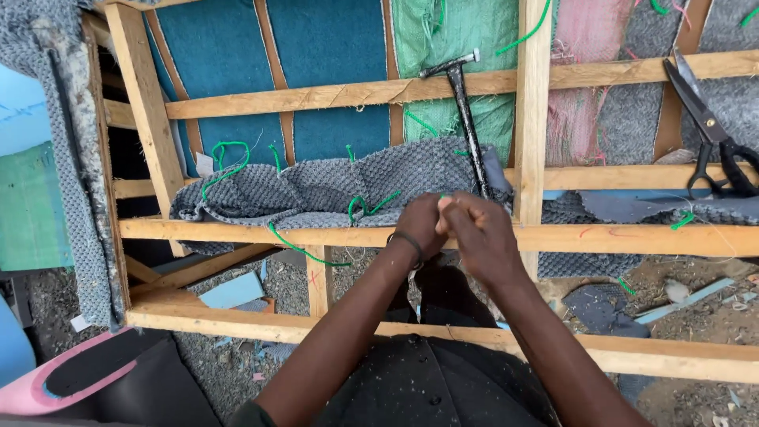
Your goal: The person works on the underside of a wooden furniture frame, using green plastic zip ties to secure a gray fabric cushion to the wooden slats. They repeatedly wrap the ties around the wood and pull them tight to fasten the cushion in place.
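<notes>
Over the middle rail of the wooden frame (237, 231), the left hand (419, 224) and right hand (480, 232) meet with fingers pinched together, on what I cannot tell, perhaps a green cord (365, 207) end; the grey knitted fabric (316, 188) is already laced along that rail at several points, while its right part looks loose. A hammer (462, 111) and scissors (711, 130) rest on the upper rails, above gravel ground (696, 316) strewn with scraps.

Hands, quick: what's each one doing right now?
Left hand: closed in a fist by the grey fabric; contents hidden.
Right hand: closed, pressed against the left; contents hidden.
</notes>
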